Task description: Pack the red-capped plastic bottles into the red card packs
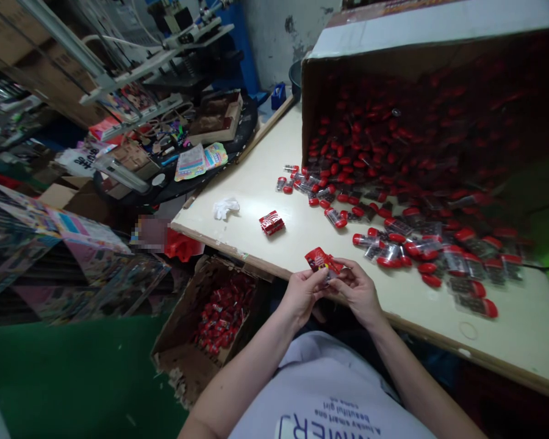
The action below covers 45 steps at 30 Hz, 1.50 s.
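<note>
My left hand [302,296] and my right hand [357,289] are together over the near edge of the cream table [265,183]. Both pinch a small red printed packet [319,260] between their fingertips. A second red packet [271,222] lies flat on the table a little to the left of my hands. To the right, several clear tubes with red caps [393,244] are spilled across the table, out of a large cardboard box [421,116] lying on its side.
An open cardboard box [183,317] holding red packets sits on the floor below the table's edge. A crumpled white scrap [226,207] lies on the table. A round dark table with cluttered items [178,152] stands at the left, and printed sheets [64,244] lie nearer.
</note>
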### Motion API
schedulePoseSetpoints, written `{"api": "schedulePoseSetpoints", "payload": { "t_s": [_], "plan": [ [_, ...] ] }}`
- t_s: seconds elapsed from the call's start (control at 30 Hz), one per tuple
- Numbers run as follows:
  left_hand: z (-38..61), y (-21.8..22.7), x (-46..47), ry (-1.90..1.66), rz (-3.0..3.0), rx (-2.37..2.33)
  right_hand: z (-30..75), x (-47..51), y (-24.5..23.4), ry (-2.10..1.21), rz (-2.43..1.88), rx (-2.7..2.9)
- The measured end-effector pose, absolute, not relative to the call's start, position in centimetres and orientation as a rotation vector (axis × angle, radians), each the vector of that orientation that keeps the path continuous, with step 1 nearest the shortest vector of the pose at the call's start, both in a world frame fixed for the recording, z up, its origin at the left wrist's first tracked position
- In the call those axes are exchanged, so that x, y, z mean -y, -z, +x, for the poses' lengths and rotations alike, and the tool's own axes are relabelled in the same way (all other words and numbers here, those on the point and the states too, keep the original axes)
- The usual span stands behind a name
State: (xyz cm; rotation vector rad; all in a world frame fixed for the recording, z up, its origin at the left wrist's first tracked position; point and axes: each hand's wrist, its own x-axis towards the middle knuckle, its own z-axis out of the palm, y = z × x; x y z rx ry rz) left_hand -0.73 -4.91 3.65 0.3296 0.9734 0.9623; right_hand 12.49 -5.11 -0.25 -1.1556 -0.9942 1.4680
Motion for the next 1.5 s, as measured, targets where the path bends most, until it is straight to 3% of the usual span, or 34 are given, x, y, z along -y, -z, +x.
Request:
{"api": "schedulePoseSetpoints", "payload": {
  "t_s": [0.33, 0.43, 0.53, 0.67, 0.73, 0.8, 0.93, 1.1, 1.27, 1.5],
  "plan": [
    [-2.8, -2.5, 5.1, -0.975, 0.347, -1.078, 13.8, 3.9, 1.1, -1.401, -1.215, 1.18],
    [-7.9, 0.0, 6.0, -1.008, 0.424, -1.351, 17.2, 0.6, 2.1, -1.051, -1.468, 1.375],
    [-16.0, 3.5, 8.3, -0.904, 0.585, -1.841, 20.6, -3.6, 3.4, -0.486, -1.805, 1.736],
    [-25.1, 6.5, 11.8, -0.272, 0.832, -2.42, 22.6, -6.9, 4.9, -0.245, -1.997, 2.129],
    [-25.9, 6.4, 12.3, -0.194, 0.945, -2.523, 22.7, -7.1, 5.3, -0.25, -1.972, 2.145],
    [-23.5, 5.5, 11.3, -0.368, 1.117, -2.489, 22.5, -6.4, 5.5, -0.294, -1.882, 2.065],
    [-12.5, 3.9, 6.0, -0.786, 1.353, -1.982, 21.1, -3.0, 5.4, -0.607, -1.744, 1.612],
    [-1.7, 4.9, 0.7, -0.612, 1.541, -1.874, 18.7, 2.7, 5.4, -1.066, -1.619, 1.165],
    [-0.1, 6.7, -0.1, -0.481, 1.484, -1.88, 17.9, 5.2, 5.8, -1.152, -1.612, 1.059],
    [-0.8, 7.0, 0.0, -0.608, 1.367, -1.774, 16.1, 3.3, 6.2, -1.149, -1.572, 1.042]
  ]
}}
